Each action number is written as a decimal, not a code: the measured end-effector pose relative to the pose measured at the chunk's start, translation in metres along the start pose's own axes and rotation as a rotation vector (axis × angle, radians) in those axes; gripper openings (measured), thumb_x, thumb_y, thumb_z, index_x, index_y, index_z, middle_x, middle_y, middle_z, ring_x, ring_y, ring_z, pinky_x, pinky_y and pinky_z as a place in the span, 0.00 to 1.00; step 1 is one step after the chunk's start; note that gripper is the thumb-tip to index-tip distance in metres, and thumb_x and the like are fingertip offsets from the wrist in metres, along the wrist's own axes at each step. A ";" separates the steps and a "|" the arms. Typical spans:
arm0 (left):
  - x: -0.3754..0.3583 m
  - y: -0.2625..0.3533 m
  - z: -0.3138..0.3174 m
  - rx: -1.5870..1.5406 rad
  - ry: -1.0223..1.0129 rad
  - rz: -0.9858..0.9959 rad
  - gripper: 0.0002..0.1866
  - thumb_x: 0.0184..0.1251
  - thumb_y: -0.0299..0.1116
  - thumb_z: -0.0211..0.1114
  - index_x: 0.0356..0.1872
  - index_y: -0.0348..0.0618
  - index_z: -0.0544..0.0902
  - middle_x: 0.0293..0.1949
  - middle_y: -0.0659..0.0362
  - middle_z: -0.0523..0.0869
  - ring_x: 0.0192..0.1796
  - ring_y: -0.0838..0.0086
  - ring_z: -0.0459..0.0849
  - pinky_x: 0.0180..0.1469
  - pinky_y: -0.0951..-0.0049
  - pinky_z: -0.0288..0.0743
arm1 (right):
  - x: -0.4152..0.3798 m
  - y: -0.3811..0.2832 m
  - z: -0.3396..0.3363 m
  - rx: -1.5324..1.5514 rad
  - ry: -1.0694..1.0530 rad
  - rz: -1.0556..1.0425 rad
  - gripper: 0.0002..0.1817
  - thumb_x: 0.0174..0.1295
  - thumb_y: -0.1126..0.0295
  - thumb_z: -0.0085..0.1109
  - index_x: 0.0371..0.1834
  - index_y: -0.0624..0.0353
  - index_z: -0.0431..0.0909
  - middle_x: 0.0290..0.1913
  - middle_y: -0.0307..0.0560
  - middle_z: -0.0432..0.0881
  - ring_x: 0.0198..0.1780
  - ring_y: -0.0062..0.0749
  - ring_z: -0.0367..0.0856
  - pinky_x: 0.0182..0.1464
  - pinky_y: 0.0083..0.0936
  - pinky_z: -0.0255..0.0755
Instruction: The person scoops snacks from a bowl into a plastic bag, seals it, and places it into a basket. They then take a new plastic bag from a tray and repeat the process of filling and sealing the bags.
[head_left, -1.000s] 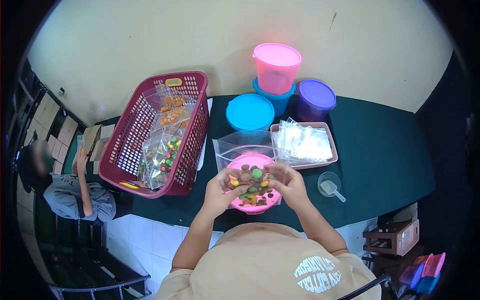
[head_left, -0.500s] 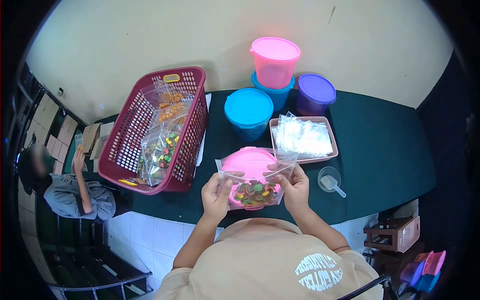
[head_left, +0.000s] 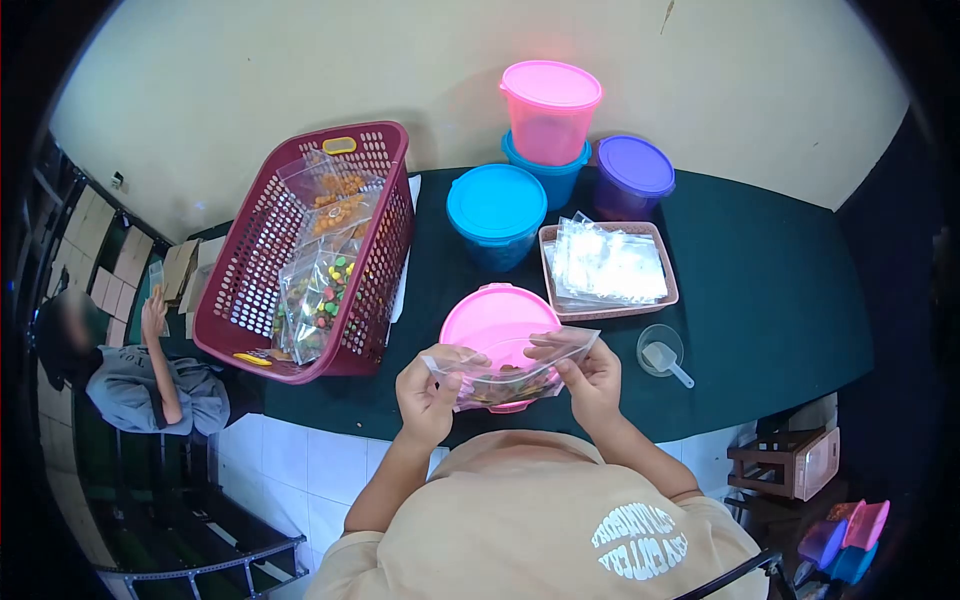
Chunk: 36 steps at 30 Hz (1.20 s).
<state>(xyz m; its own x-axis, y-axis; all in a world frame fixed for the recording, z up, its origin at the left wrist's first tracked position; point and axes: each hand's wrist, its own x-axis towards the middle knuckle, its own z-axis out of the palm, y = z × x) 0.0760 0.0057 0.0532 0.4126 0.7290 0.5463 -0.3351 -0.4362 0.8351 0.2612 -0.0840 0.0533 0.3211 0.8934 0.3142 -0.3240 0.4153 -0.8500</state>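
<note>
A clear plastic bag (head_left: pixel 510 386) with colourful candies at its bottom hangs between my hands, tilted so that its contents look foreshortened. My left hand (head_left: pixel 428 392) pinches its left upper corner, thumb in front and fingers behind. On the other side my right hand (head_left: pixel 588 378) grips the right upper corner in the same way. Beneath and behind the bag is a round pink lidded tub (head_left: pixel 498 312), partly covered by the bag and fingers.
Left stands a maroon basket (head_left: pixel 375 262) holding filled bags. Behind are blue (head_left: pixel 497 205), pink (head_left: pixel 552 100) and purple (head_left: pixel 635 170) tubs. A pink tray (head_left: pixel 610 312) holds clear bags; right, a cup (head_left: pixel 648 342) with a scoop (head_left: pixel 668 362). A co-worker (head_left: pixel 160 390) is far left.
The bag has tipped from facing me to a flatter angle, and its top edge has dropped, uncovering more of the pink lid. Both hands still hold it.
</note>
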 end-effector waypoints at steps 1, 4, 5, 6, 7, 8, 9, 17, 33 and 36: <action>-0.001 0.002 -0.001 0.074 0.004 0.010 0.12 0.70 0.33 0.58 0.43 0.32 0.76 0.37 0.48 0.86 0.41 0.68 0.85 0.46 0.70 0.77 | -0.001 -0.002 0.001 -0.014 0.006 0.018 0.15 0.65 0.74 0.55 0.53 0.71 0.72 0.51 0.57 0.81 0.51 0.37 0.81 0.54 0.31 0.74; -0.004 0.009 -0.003 0.200 0.016 0.008 0.10 0.69 0.31 0.58 0.41 0.33 0.77 0.35 0.49 0.86 0.39 0.68 0.85 0.43 0.72 0.77 | 0.000 -0.005 0.003 -0.027 0.029 0.021 0.14 0.65 0.74 0.56 0.51 0.70 0.74 0.50 0.56 0.81 0.50 0.36 0.82 0.53 0.30 0.74; -0.004 0.010 -0.003 0.251 0.023 0.000 0.08 0.69 0.30 0.58 0.39 0.33 0.77 0.35 0.49 0.86 0.38 0.68 0.85 0.42 0.72 0.77 | 0.000 -0.005 0.003 -0.027 0.046 0.005 0.13 0.65 0.74 0.56 0.49 0.70 0.75 0.49 0.56 0.82 0.49 0.35 0.82 0.53 0.29 0.74; -0.005 0.010 -0.002 0.251 0.023 -0.001 0.08 0.69 0.30 0.58 0.39 0.33 0.77 0.35 0.49 0.86 0.38 0.68 0.85 0.42 0.72 0.77 | -0.002 -0.002 0.001 -0.027 0.046 0.005 0.13 0.65 0.74 0.56 0.49 0.70 0.75 0.49 0.56 0.82 0.49 0.35 0.82 0.53 0.29 0.74; -0.005 0.009 0.000 0.238 0.049 0.046 0.07 0.69 0.29 0.58 0.39 0.33 0.78 0.35 0.49 0.86 0.38 0.68 0.85 0.41 0.73 0.77 | -0.002 0.001 -0.002 -0.023 0.056 -0.008 0.12 0.64 0.74 0.57 0.48 0.70 0.76 0.48 0.55 0.82 0.48 0.33 0.82 0.53 0.29 0.74; -0.005 0.008 0.002 0.226 0.076 0.093 0.07 0.68 0.28 0.59 0.38 0.33 0.78 0.34 0.49 0.86 0.39 0.69 0.85 0.41 0.73 0.77 | -0.003 0.003 -0.003 -0.018 0.066 -0.021 0.11 0.64 0.74 0.57 0.46 0.69 0.77 0.47 0.54 0.83 0.47 0.31 0.82 0.52 0.28 0.74; -0.005 0.007 0.004 0.227 0.077 0.093 0.07 0.68 0.28 0.59 0.38 0.33 0.78 0.34 0.49 0.86 0.39 0.69 0.85 0.41 0.73 0.77 | -0.003 0.002 -0.003 -0.017 0.065 -0.020 0.11 0.64 0.74 0.57 0.46 0.69 0.77 0.47 0.54 0.83 0.47 0.31 0.82 0.52 0.28 0.74; -0.007 0.006 0.002 0.104 0.060 -0.085 0.10 0.66 0.32 0.63 0.37 0.34 0.78 0.34 0.52 0.84 0.42 0.67 0.84 0.48 0.66 0.77 | 0.001 -0.004 -0.003 0.038 0.086 -0.049 0.05 0.62 0.72 0.61 0.34 0.62 0.77 0.38 0.52 0.84 0.43 0.29 0.83 0.46 0.25 0.75; 0.003 0.012 0.017 0.016 0.010 -0.092 0.04 0.56 0.23 0.69 0.33 0.39 0.84 0.32 0.55 0.86 0.38 0.69 0.85 0.58 0.54 0.72 | 0.004 -0.011 -0.005 -0.045 -0.058 0.152 0.08 0.55 0.78 0.66 0.38 0.67 0.82 0.35 0.47 0.84 0.35 0.24 0.81 0.37 0.19 0.75; 0.007 0.017 0.018 0.072 -0.066 -0.127 0.05 0.54 0.26 0.70 0.30 0.39 0.83 0.32 0.53 0.85 0.38 0.67 0.85 0.57 0.52 0.73 | 0.005 -0.009 -0.005 -0.062 -0.112 0.109 0.10 0.50 0.78 0.69 0.37 0.66 0.83 0.35 0.45 0.84 0.37 0.23 0.80 0.39 0.19 0.73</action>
<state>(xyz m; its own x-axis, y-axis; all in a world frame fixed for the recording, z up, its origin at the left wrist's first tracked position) 0.0890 -0.0061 0.0724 0.5031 0.7453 0.4374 -0.2160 -0.3816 0.8987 0.2704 -0.0848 0.0603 0.1846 0.9476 0.2606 -0.2953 0.3064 -0.9049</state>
